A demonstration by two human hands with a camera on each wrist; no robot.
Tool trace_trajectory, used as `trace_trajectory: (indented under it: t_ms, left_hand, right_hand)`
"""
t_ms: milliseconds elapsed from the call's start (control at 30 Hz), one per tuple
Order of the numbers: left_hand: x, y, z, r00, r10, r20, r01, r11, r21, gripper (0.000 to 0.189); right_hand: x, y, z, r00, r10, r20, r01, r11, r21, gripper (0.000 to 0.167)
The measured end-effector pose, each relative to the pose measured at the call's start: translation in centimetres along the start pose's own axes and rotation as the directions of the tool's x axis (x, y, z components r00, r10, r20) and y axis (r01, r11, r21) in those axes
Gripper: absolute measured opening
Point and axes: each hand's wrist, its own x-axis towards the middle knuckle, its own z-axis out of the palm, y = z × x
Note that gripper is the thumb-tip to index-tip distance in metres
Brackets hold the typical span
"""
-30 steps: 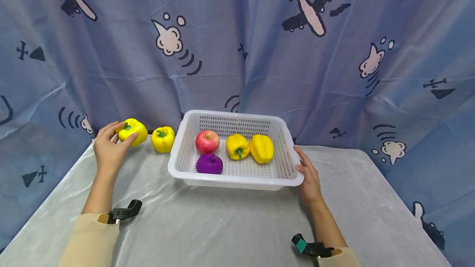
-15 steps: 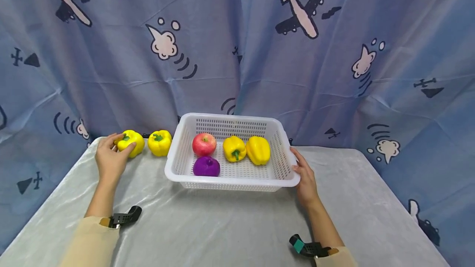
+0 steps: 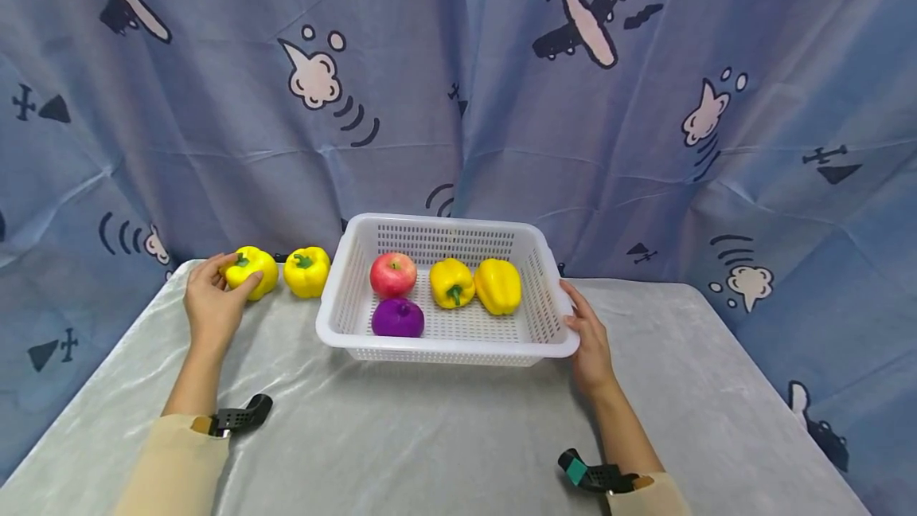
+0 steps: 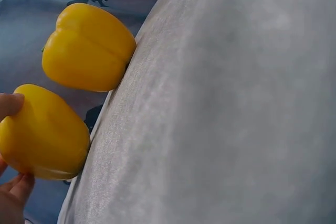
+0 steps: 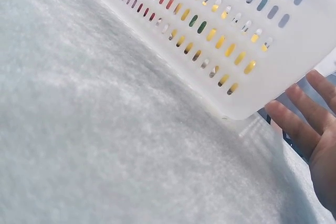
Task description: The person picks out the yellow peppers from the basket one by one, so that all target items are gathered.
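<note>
My left hand (image 3: 217, 301) holds a yellow bell pepper (image 3: 259, 271) between thumb and fingers, down at the table's back left. In the left wrist view this pepper (image 4: 44, 135) meets the cloth. A second yellow pepper (image 3: 306, 272) stands just right of it, beside a white perforated basket (image 3: 458, 347). Inside the basket lie a red apple (image 3: 393, 275), a purple onion-like vegetable (image 3: 397, 318) and two yellow peppers, one stem-forward (image 3: 452, 283) and one lying on its side (image 3: 498, 287). My right hand (image 3: 593, 349) touches the basket's right end, its fingers nearly straight in the right wrist view.
A pale grey cloth (image 3: 430, 436) covers the table. Behind its back edge hangs a blue curtain (image 3: 415, 46) printed with planes and clouds. Black straps with small devices sit on both wrists, below beige sleeves.
The left hand has lowered its yellow pepper onto the table, level with the neighbouring pepper. The right hand and basket keep their places; the head view has shifted slightly.
</note>
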Motion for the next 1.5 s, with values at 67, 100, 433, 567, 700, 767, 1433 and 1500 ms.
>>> trace_trajectory:
  t_ms: [67, 100, 433, 567, 700, 767, 1433, 1500]
  left_hand:
    - [0.0, 0.0, 0.0, 1.0, -0.002, 0.005, 0.002, 1.0, 0.006, 0.054]
    - [0.0, 0.0, 0.1, 1.0, -0.002, 0.009, 0.002, 1.0, 0.01, 0.054]
    - [0.3, 0.3, -0.6, 0.999, -0.027, 0.036, 0.024, 0.997, 0.067, 0.058]
    - [0.3, 0.5, -0.8, 1.0, -0.03, 0.005, 0.03, 0.998, 0.057, 0.062]
    - [0.2, 1.0, -1.1, 0.999, -0.047, -0.01, 0.048, 0.997, 0.063, 0.066]
    - [0.2, 1.3, -1.1, 0.998, -0.055, -0.005, 0.055, 0.996, 0.072, 0.066]
    - [-1.2, 8.1, -1.0, 0.994, 0.108, 0.0, -0.108, 0.994, -0.008, 0.061]
    - [-1.7, 9.1, -0.9, 0.99, 0.137, 0.018, -0.137, 0.99, -0.016, 0.06]
  right_hand:
    - [0.0, 0.0, 0.0, 1.0, 0.009, -0.004, -0.009, 1.0, -0.008, 0.058]
    - [0.0, 0.0, 0.0, 1.0, 0.014, -0.003, -0.014, 1.0, -0.012, 0.058]
    - [0.1, -0.5, 0.1, 0.999, 0.052, -0.005, -0.052, 0.998, -0.043, 0.059]
    - [0.1, -0.7, 0.1, 0.999, 0.051, -0.003, -0.051, 0.998, -0.036, 0.059]
    - [0.1, -0.6, 0.1, 0.999, 0.048, 0.0, -0.048, 0.998, -0.032, 0.059]
    - [0.1, -0.5, 0.1, 0.999, 0.047, -0.004, -0.047, 0.998, -0.03, 0.059]
    - [0.2, -0.6, 0.1, 0.999, 0.043, 0.005, -0.043, 0.999, -0.009, 0.059]
    - [0.2, -0.6, 0.1, 0.999, 0.048, 0.005, -0.048, 0.999, -0.008, 0.059]
